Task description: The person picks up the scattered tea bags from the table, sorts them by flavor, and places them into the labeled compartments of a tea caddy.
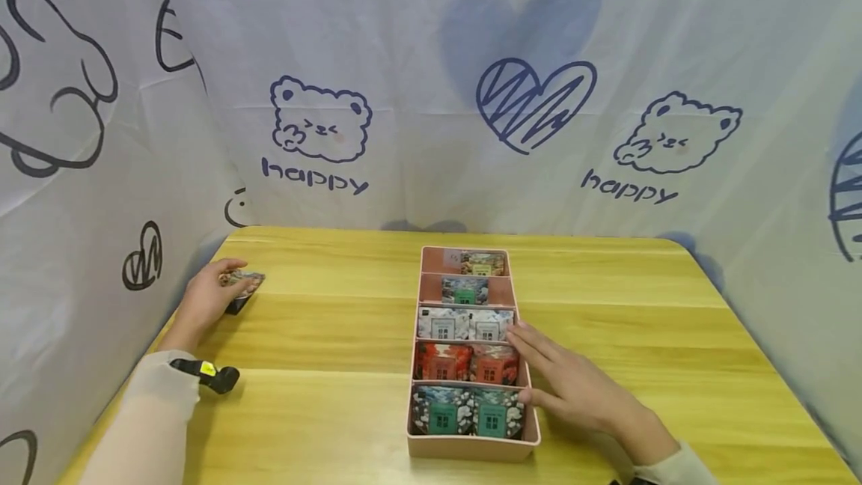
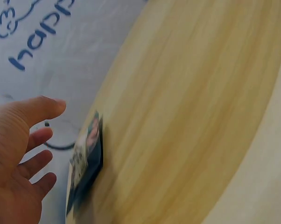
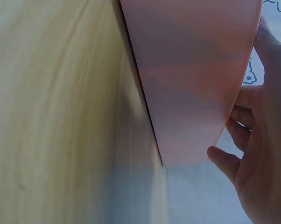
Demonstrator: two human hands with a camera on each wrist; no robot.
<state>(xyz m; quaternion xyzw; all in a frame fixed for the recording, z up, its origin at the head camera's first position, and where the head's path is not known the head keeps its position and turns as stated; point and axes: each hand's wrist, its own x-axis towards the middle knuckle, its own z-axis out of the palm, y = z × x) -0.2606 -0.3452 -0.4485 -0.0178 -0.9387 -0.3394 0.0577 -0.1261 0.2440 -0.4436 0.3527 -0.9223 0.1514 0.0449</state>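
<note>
My left hand (image 1: 210,292) is above a small stack of printed sachets (image 1: 242,284) at the table's left side. In the left wrist view its thumb and fingers are spread, with a gap between them and the sachets (image 2: 87,161). A long pink divided box (image 1: 471,447) stands in the middle. My right hand (image 1: 579,388) rests its fingertips along the box's right rim, fingers extended. From the right wrist view, the fingers (image 3: 224,161) lie at the box's upper edge, beside its plain pink side wall (image 3: 187,84).
Flower-printed sachets fill the box's compartments: dark green pairs (image 1: 444,410) nearest, then red (image 1: 441,361), white (image 1: 444,322), one teal (image 1: 465,291) and one yellow (image 1: 482,264) at the far end. The yellow wooden table (image 1: 323,335) meets a printed white cloth (image 1: 417,96) behind.
</note>
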